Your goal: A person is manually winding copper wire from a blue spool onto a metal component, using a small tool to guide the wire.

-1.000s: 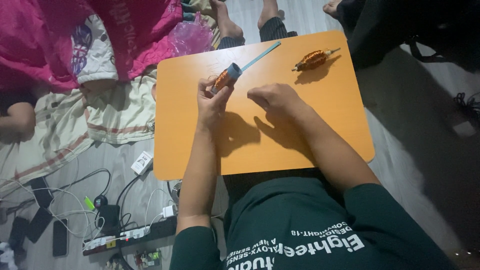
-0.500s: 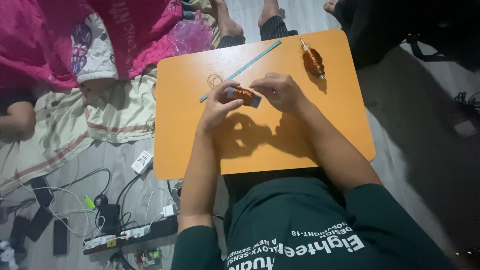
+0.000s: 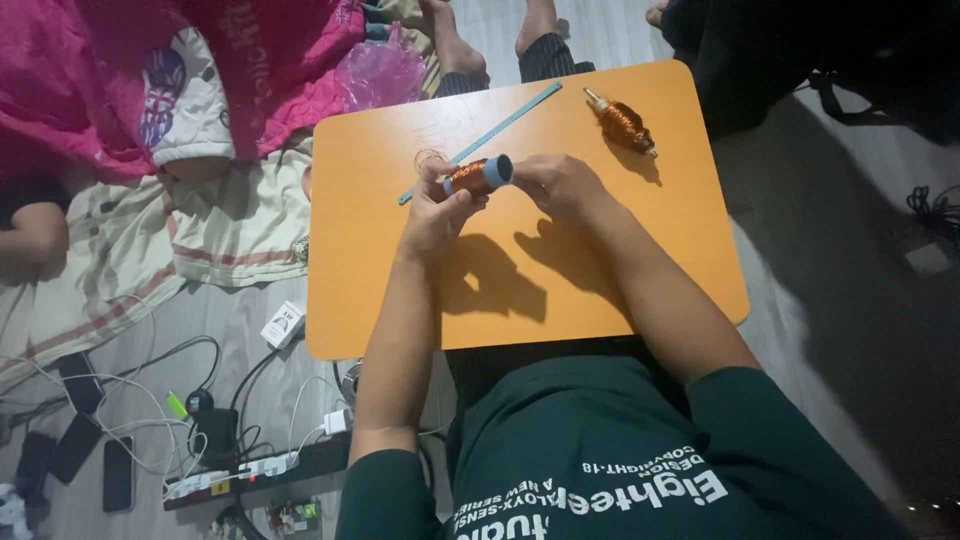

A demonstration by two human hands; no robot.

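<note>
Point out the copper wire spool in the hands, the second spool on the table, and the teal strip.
held spool [image 3: 478, 175], head view, blue end.
second spool [image 3: 622, 124], head view, copper winding.
teal strip [image 3: 520, 112], head view, upper stretch.

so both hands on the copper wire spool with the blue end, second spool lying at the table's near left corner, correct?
Not quite. In the head view, both hands, left hand and right hand, do hold the copper wire spool, but the second spool lies near the orange table's far right corner.

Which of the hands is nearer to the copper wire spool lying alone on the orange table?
Right. The right hand lies just left of the spool; the left hand is farther left.
</note>
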